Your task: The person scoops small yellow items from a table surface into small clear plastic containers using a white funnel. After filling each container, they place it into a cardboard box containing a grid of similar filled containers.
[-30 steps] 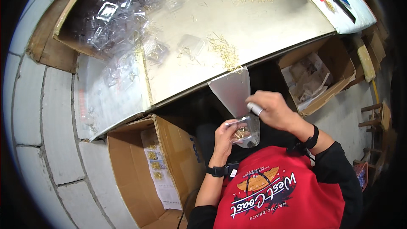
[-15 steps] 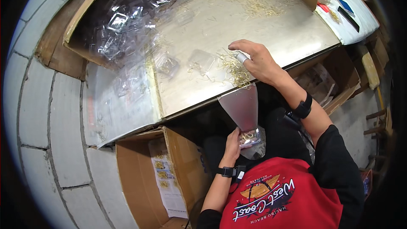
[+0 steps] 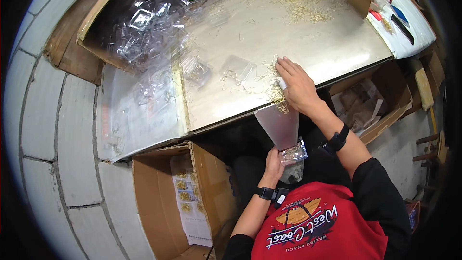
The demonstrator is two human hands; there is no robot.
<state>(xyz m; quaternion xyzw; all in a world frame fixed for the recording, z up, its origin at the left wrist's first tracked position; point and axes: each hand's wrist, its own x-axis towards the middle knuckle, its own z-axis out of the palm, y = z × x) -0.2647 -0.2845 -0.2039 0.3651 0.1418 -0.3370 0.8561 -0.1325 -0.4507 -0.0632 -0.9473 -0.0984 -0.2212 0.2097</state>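
My left hand (image 3: 273, 164) grips the narrow lower end of a pale funnel-shaped chute (image 3: 278, 125) together with a small clear bag (image 3: 294, 154) that has thin gold wire pieces in it. The chute's wide top rests at the near edge of the metal table (image 3: 250, 43). My right hand (image 3: 294, 84) lies flat on the table, fingers together, pressed on a small pile of gold wire pieces (image 3: 276, 92) right above the chute. More wire pieces (image 3: 301, 5) are scattered at the far side of the table.
A cardboard box of clear plastic blister shells (image 3: 144, 14) stands at the table's left. Some empty shells (image 3: 238, 70) lie on the table. An open carton (image 3: 187, 197) sits on the floor below, another box (image 3: 361, 110) at the right. A white side table (image 3: 409, 24) holds tools.
My right hand left the bag's mouth, reached onto the table and now sweeps wire pieces back toward the chute. My left hand keeps hold of the chute and bag.
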